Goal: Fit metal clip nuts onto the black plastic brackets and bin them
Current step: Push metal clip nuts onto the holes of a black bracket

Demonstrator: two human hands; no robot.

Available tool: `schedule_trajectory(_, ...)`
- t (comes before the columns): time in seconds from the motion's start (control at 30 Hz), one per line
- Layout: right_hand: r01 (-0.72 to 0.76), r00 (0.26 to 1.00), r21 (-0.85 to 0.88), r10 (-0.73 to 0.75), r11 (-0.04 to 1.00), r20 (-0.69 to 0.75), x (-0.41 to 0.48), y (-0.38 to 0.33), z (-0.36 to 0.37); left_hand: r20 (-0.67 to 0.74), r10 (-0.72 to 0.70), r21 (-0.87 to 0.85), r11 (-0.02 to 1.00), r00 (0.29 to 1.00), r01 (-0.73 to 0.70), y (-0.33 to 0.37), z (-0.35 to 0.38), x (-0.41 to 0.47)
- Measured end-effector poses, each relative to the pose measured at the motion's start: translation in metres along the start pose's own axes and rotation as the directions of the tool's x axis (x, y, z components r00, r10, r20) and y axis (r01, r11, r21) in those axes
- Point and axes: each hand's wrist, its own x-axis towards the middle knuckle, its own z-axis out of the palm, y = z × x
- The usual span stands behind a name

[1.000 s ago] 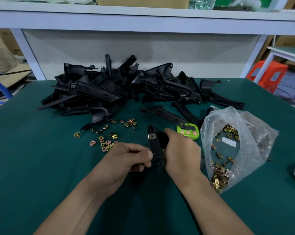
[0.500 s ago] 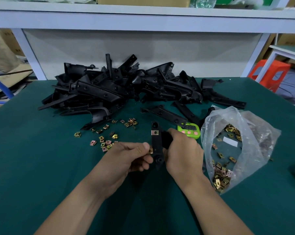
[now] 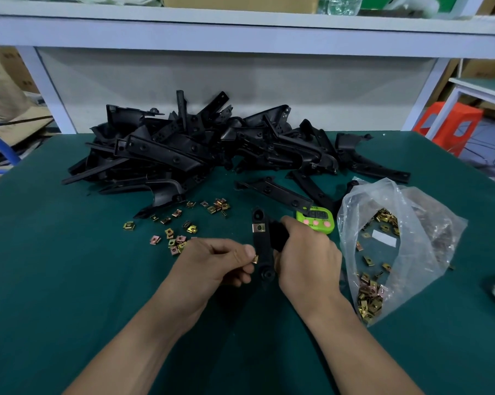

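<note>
My right hand point(image 3: 306, 258) grips a black plastic bracket point(image 3: 262, 246) upright over the green table. One metal clip nut point(image 3: 259, 228) sits on the bracket's upper part. My left hand point(image 3: 215, 263) pinches a second clip nut point(image 3: 255, 259) against the bracket's left edge, lower down. Loose clip nuts point(image 3: 178, 235) lie scattered on the table left of my hands. A large pile of black brackets point(image 3: 212, 149) covers the back of the table.
A clear plastic bag point(image 3: 397, 246) with several clip nuts lies open at the right. A green timer point(image 3: 316, 220) sits just behind my right hand. The green table point(image 3: 55, 280) ends at a white shelf frame point(image 3: 50, 89). An orange stool point(image 3: 445, 126) stands at the far right.
The bracket has shifted slightly right and up in my right hand. My left hand has brought a clip nut against the bracket's left edge.
</note>
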Motion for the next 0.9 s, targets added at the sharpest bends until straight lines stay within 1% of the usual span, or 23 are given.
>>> schedule_trajectory(0.07,-0.009,1.0,-0.012,0.008,1.0,-0.003,0.0,0.001,0.0,0.002,0.021,0.039,0.999,1.0,-0.022,0.001,-0.001,-0.001)
schedule_trajectory(0.2,-0.015,1.0,-0.026,0.015,1.0,0.01,0.0,0.0,0.002,0.01,0.021,0.1,0.995,1.0,-0.022,0.001,-0.004,0.001)
schedule_trajectory(0.27,-0.012,1.0,-0.026,0.012,1.0,0.011,0.001,0.001,0.004,-0.022,0.023,0.084,0.996,0.999,-0.021,0.001,-0.004,0.001)
schedule_trajectory(0.37,-0.018,1.0,-0.015,0.018,1.0,0.016,0.001,0.001,0.004,-0.086,-0.003,-0.002,1.0,0.996,0.003,-0.001,0.0,0.0)
schedule_trajectory(0.47,-0.022,1.0,-0.034,0.022,0.999,0.012,0.002,0.001,0.003,-0.097,-0.024,-0.011,1.0,0.995,0.023,-0.004,0.004,-0.001)
schedule_trajectory(0.53,-0.018,1.0,-0.057,0.02,0.998,0.023,0.001,0.001,0.003,-0.13,-0.026,-0.028,0.999,0.991,0.023,-0.005,0.008,-0.002)
schedule_trajectory(0.57,-0.013,0.999,-0.064,0.016,0.998,0.036,0.001,0.001,0.003,-0.159,-0.011,-0.011,1.0,0.987,0.009,-0.006,0.01,-0.003)
schedule_trajectory(0.6,-0.009,0.999,-0.069,0.013,0.998,0.052,0.001,0.0,0.003,-0.195,0.017,0.042,0.999,0.981,-0.009,-0.007,0.013,-0.004)
schedule_trajectory(0.67,-0.011,0.997,-0.075,0.017,0.997,0.078,0.001,-0.002,0.003,-0.247,0.088,0.195,0.98,0.965,-0.04,-0.009,0.016,-0.004)
schedule_trajectory(0.7,-0.013,0.996,-0.074,0.019,0.997,0.082,0.001,-0.002,0.004,-0.248,0.113,0.243,0.969,0.962,-0.051,-0.009,0.016,-0.005)
schedule_trajectory(0.77,-0.008,0.996,-0.07,0.014,0.998,0.084,0.001,-0.002,0.004,-0.194,0.11,0.255,0.965,0.975,-0.058,-0.008,0.015,-0.005)
schedule_trajectory(0.9,0.047,0.99,-0.051,-0.04,0.998,0.134,-0.001,-0.006,0.003,-0.03,0.032,0.105,0.994,0.999,-0.028,-0.004,0.008,-0.002)
